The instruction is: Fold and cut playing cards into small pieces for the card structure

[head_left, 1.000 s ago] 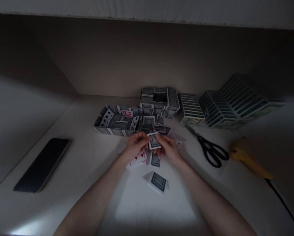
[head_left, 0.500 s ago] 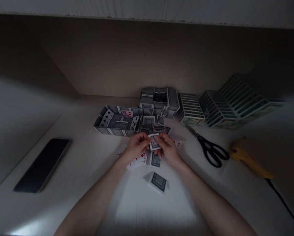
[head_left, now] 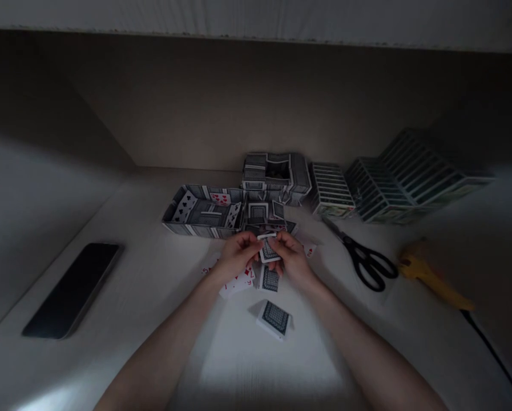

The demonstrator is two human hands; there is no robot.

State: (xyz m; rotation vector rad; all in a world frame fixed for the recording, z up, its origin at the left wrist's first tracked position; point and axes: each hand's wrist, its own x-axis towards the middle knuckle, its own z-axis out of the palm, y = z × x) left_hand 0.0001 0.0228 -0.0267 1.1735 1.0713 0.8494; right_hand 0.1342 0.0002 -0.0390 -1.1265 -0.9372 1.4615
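Observation:
Between my left hand (head_left: 239,251) and my right hand (head_left: 290,251) is a playing card (head_left: 269,250), its patterned back toward me. Both hands pinch it by its sides, fingers closed. Its top edge shows a white strip that looks bent. Just below the hands lies another card (head_left: 269,278), back side up. Closer to me a card or small stack (head_left: 274,318) stands slightly raised off the table. Loose face-up cards (head_left: 237,284) with red marks spread under my left wrist, and one more red card (head_left: 310,250) peeks out past my right hand.
Behind the hands stand an open tray built of cards (head_left: 210,229) and a card box (head_left: 301,177). Farther right are striped card blocks (head_left: 330,185), black scissors (head_left: 369,262) and a yellow glue gun (head_left: 435,279) with a cord. A dark phone (head_left: 73,291) lies left. A ledge (head_left: 256,20) crosses overhead.
Hardly anything differs. The whole view has shifted very slightly, and the card stays pinched between both hands, its top edge showing a little more white fold.

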